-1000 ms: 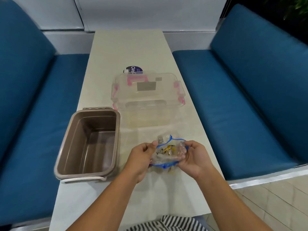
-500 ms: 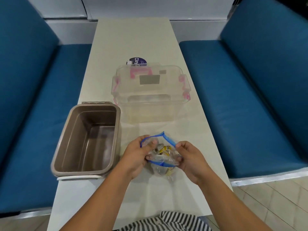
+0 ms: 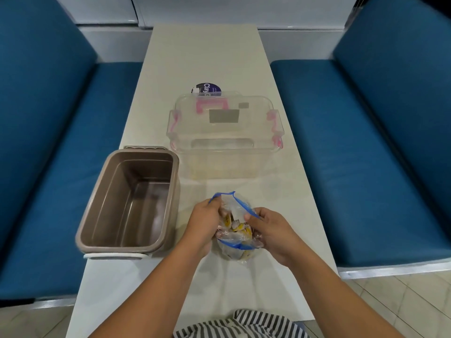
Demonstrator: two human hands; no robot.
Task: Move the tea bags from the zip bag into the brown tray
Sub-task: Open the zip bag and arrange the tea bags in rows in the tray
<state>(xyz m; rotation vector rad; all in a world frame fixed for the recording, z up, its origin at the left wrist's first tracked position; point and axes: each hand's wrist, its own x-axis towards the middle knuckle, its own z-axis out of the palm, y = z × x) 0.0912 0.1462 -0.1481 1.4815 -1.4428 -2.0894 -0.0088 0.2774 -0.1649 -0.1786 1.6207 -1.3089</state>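
Observation:
A clear zip bag [image 3: 235, 242] with a blue seal strip rests on the pale table [image 3: 207, 57] near its front, its mouth pulled apart. Yellow-and-white tea bags [image 3: 240, 231] show inside it. My left hand [image 3: 203, 222] has its fingers pushed into the bag's mouth from the left; what they pinch is hidden. My right hand [image 3: 271, 230] grips the bag's right rim and side. The brown tray [image 3: 97, 230], a deep rectangular tub with white handles, stands just left of my hands with nothing inside.
A clear lidded plastic box [image 3: 225, 132] with pink latches stands behind the bag, and a dark round label [image 3: 207, 89] lies behind it. Blue cushioned benches [image 3: 366, 154] flank the table on both sides.
My left hand's fingers have gone deeper into the bag's mouth. The bag's opening has been pulled taller and narrower, and my view has shifted a little.

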